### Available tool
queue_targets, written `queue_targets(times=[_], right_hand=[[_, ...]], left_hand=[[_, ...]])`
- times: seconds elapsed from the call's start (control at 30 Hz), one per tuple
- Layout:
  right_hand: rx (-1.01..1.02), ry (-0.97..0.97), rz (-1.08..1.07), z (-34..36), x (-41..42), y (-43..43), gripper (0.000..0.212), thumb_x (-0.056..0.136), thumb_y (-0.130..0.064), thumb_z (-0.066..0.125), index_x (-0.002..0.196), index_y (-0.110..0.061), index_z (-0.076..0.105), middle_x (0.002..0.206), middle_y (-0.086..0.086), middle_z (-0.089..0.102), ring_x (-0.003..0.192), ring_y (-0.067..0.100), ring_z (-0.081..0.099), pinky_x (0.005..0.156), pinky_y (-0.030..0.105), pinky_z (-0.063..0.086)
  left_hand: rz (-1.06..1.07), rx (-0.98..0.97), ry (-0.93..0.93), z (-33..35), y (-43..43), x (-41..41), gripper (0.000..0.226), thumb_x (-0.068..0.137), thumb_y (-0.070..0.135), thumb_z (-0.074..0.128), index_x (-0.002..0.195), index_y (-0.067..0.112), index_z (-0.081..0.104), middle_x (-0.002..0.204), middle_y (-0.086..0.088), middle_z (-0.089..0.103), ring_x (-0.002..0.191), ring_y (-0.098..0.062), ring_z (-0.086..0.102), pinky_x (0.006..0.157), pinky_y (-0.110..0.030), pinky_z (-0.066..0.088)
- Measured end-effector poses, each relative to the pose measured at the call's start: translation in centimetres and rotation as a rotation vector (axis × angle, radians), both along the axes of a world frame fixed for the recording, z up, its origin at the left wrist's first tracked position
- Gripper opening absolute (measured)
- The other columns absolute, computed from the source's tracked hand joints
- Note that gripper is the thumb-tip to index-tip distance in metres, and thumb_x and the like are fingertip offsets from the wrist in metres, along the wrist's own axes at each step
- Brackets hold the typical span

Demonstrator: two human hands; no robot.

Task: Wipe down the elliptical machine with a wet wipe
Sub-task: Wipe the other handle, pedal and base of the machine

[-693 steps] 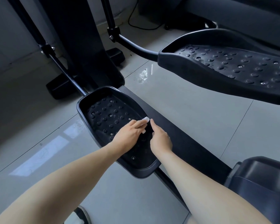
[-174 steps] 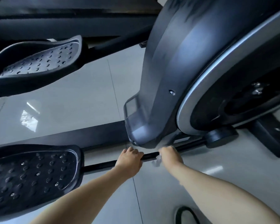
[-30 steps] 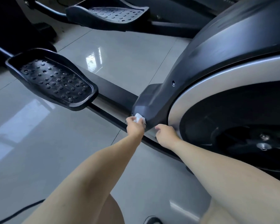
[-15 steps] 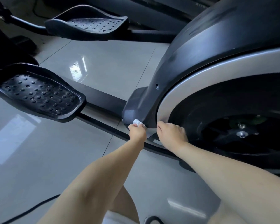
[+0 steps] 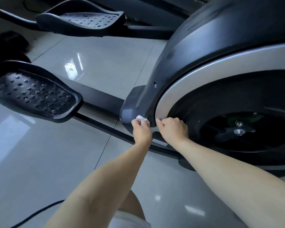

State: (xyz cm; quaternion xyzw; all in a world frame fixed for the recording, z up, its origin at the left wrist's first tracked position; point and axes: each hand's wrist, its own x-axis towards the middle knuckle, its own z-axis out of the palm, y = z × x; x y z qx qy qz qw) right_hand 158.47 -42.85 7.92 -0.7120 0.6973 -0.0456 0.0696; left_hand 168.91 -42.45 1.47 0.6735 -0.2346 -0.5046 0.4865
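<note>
At the far left, a studded black pedal of the elliptical machine is seen raised above the glossy tiled floor, and a dark cable is laid across the floor in the lower left corner. A second pedal is seen farther back, along the top edge. A flat black rail is run from beside the near pedal toward the machine's grey shroud, with a thinner rod just below it. At the centre, the blunt lower nose of the shroud is met by a small crumpled white wet wipe, which is pinched in the fingertips of the left hand and pressed against the underside of that nose. Just to the right, the right hand is held with its fingers curled against the lower end of the silver ring; whether anything is gripped there cannot be told, since the fingertips are hidden. The two hands are kept close together without touching. Both bare forearms are stretched in from the bottom edge. Farther right, inside the ring, the dark wheel recess is seen with a metal hub at its middle.
</note>
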Motion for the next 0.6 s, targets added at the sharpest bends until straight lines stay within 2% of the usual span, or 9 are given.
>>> queue_targets(times=[0.07,0.1,0.13,0.2,0.33,0.43,0.53,0.6], right_hand=[[0.007,0.008,-0.001,-0.1,0.0,-0.2,0.054,0.105,-0.049,0.037,0.067,-0.021,0.061,0.084,0.01,0.071,0.085,0.037,0.065,0.07,0.036,0.044],[0.015,0.017,0.009,-0.1,-0.1,-0.4,0.051,0.105,-0.049,0.038,0.075,-0.021,0.069,0.087,0.01,0.072,0.087,0.037,0.065,0.072,0.036,0.044],[0.018,0.025,0.017,-0.1,-0.2,-0.6,0.049,0.105,-0.049,0.039,0.084,-0.021,0.074,0.09,0.011,0.072,0.089,0.037,0.065,0.072,0.036,0.043],[0.028,0.016,0.014,-0.2,-0.5,-0.7,0.048,0.104,-0.049,0.04,0.086,-0.021,0.075,0.09,0.01,0.072,0.085,0.035,0.063,0.071,0.035,0.042],[0.068,-0.031,0.011,-0.5,-1.0,-0.7,0.05,0.104,-0.049,0.042,0.071,-0.022,0.067,0.079,0.005,0.07,0.071,0.028,0.058,0.065,0.032,0.044],[0.137,-0.163,0.046,-0.8,-2.0,-0.7,0.057,0.104,-0.05,0.041,0.061,-0.019,0.061,0.068,0.003,0.065,0.067,0.027,0.062,0.057,0.03,0.044],[0.139,-0.294,0.054,-1.4,-2.6,-0.9,0.066,0.104,-0.054,0.035,0.058,-0.016,0.061,0.062,0.004,0.064,0.065,0.025,0.062,0.058,0.031,0.046],[0.12,-0.276,0.042,-1.9,-2.3,-0.8,0.068,0.105,-0.057,0.029,0.063,-0.018,0.065,0.065,0.003,0.066,0.067,0.024,0.062,0.062,0.032,0.049]], left_hand=[[0.057,0.127,0.099,-1.1,-0.7,0.3,0.012,0.103,0.026,0.042,0.105,0.015,0.046,0.091,0.004,0.061,0.077,-0.015,0.054,0.068,-0.028,0.043],[0.081,0.159,0.138,-1.5,-1.0,0.3,0.01,0.102,0.025,0.041,0.103,0.016,0.045,0.093,0.002,0.059,0.077,-0.016,0.052,0.072,-0.029,0.045],[0.098,0.172,0.17,-1.6,-1.2,0.2,0.008,0.101,0.024,0.039,0.101,0.017,0.043,0.093,0.003,0.058,0.079,-0.017,0.052,0.08,-0.032,0.048],[0.119,0.17,0.184,-1.1,-1.2,-0.3,0.008,0.103,0.026,0.037,0.101,0.019,0.042,0.095,0.005,0.06,0.085,-0.018,0.055,0.089,-0.038,0.048],[0.072,-0.028,0.033,1.8,-0.3,-1.8,0.013,0.107,0.034,0.037,0.096,0.029,0.041,0.098,0.005,0.062,0.086,-0.013,0.059,0.071,-0.027,0.044],[-0.041,-0.208,-0.144,3.6,0.6,-2.3,0.012,0.108,0.036,0.042,0.096,0.034,0.041,0.094,0.006,0.063,0.085,-0.01,0.063,0.069,-0.026,0.047],[-0.081,-0.257,-0.233,3.5,0.7,-1.8,0.009,0.107,0.04,0.045,0.1,0.033,0.044,0.093,0.004,0.065,0.081,-0.007,0.064,0.064,-0.02,0.046],[-0.074,-0.248,-0.254,3.0,0.5,-1.4,0.01,0.106,0.042,0.043,0.102,0.032,0.044,0.094,0.004,0.066,0.081,-0.007,0.064,0.063,-0.02,0.044]])
